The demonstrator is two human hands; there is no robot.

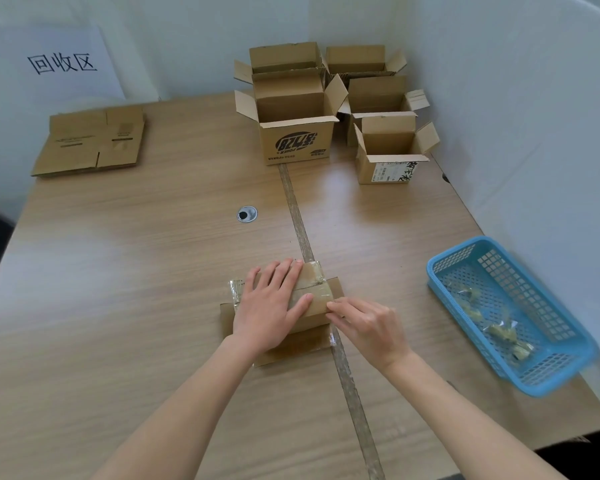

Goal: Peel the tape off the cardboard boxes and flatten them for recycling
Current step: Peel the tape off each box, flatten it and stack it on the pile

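A small flattened cardboard box (312, 306) lies near the person, at the middle of the wooden table (136, 271), with glossy clear tape (321, 294) wrapped across its dull brown face. The left hand (269, 306) rests flat on it with fingers straight, seemingly to pin the light card so it will not lift. The right hand (368, 327) pinches at the tape's edge on the box's right side, fingertips drawn together, probably working a corner loose; whether any tape is actually caught between them is too small to tell.

To the right, a blue perforated plastic basket (465, 258) holds crumpled tape scraps (499, 332), kept within reach for waste. Far right stand several open boxes (297, 140), flaps up, likely awaiting their turn. Far left, a flattened box (90, 142) lies beneath a paper sign (61, 62) on the wall.
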